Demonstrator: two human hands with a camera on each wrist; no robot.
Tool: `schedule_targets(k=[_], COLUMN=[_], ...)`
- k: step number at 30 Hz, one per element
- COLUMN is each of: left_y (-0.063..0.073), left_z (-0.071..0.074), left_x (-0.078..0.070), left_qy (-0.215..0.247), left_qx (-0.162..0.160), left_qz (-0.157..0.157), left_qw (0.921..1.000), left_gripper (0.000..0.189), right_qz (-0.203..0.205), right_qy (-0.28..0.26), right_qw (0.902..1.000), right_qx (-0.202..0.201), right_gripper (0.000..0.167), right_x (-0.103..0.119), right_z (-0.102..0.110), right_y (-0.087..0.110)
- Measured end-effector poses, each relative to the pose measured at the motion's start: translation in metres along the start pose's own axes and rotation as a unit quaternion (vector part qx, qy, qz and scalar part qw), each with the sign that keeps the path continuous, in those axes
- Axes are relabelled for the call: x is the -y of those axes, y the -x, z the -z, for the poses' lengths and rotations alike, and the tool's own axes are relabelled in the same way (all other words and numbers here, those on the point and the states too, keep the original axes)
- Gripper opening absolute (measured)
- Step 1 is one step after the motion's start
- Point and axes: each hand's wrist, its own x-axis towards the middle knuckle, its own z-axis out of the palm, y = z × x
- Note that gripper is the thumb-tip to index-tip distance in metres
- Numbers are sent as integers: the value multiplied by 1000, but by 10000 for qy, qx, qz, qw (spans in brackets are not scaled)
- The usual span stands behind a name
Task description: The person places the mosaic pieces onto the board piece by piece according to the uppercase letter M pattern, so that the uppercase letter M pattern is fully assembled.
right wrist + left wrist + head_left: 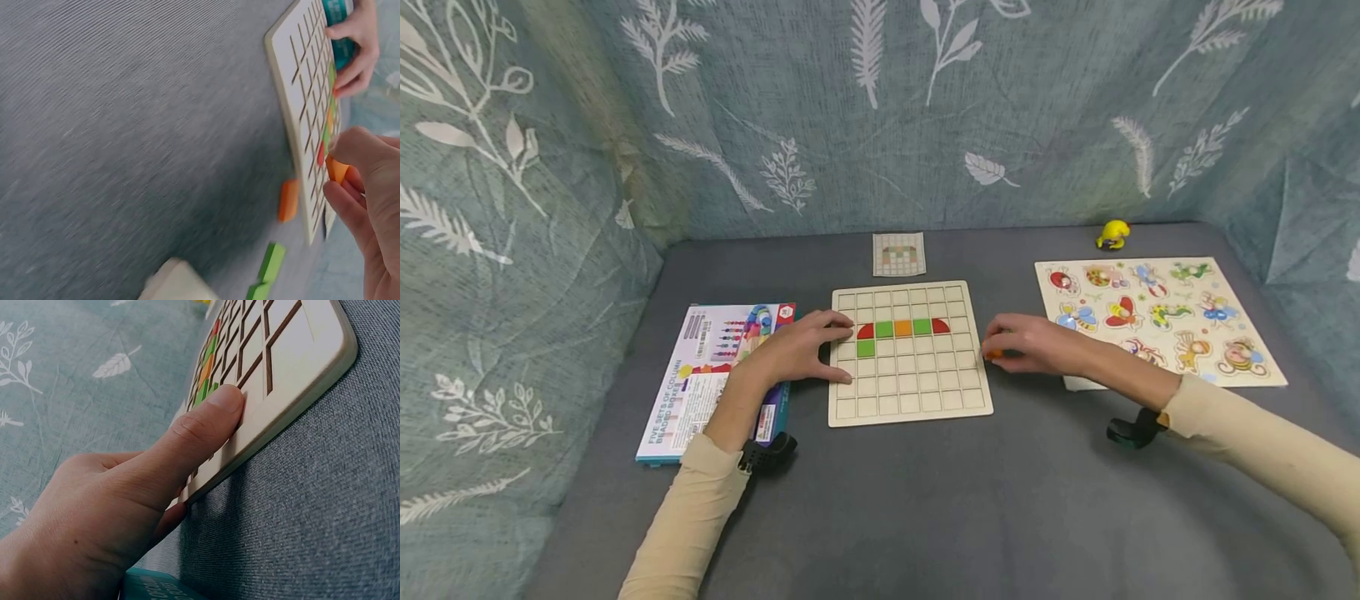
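A square wooden grid board (917, 392) lies on the table. A row of red, green and orange blocks (903, 327) fills part of one row, with a green block (866, 347) below its left end. My left hand (797, 348) rests at the board's left edge, fingers and thumb spread apart; in the left wrist view its thumb (209, 415) lies on the board's border. My right hand (1033, 343) is by the right edge, pinching an orange block (337, 169) between thumb and fingers. Another orange block (289, 200) lies on the cloth beside the board.
Green blocks (271, 262) lie near the board's right side. Behind the board is a small pattern card (898, 254). A boxed bead set (662, 417) lies at left, a picture puzzle board (1165, 333) at right, and a yellow toy (1114, 233) behind that.
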Motion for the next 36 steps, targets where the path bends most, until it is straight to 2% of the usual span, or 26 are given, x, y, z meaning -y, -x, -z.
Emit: schedule_targets(k=[6,18,29,36], left_y=[0,1,0,-1], left_z=[1,3,5,4], left_x=[0,-2,-3,-1], left_qy=[20,19,-5,19], left_qx=[51,54,39,43], left_qz=[20,-19,46,11], left_qw=[10000,10000,10000,10000], left_gripper=[81,80,81,80], right_qz=[181,360,610,479], right_qy=[-209,-382,-378,-412], right_qw=[9994,9985,9961,9955], right_qx=[-228,-153,-522,-707], right_gripper=[24,21,18,16], right_x=[5,17,28,33], right_z=[-7,-23,-42,-54], right_y=[-21,-50,-83,-102])
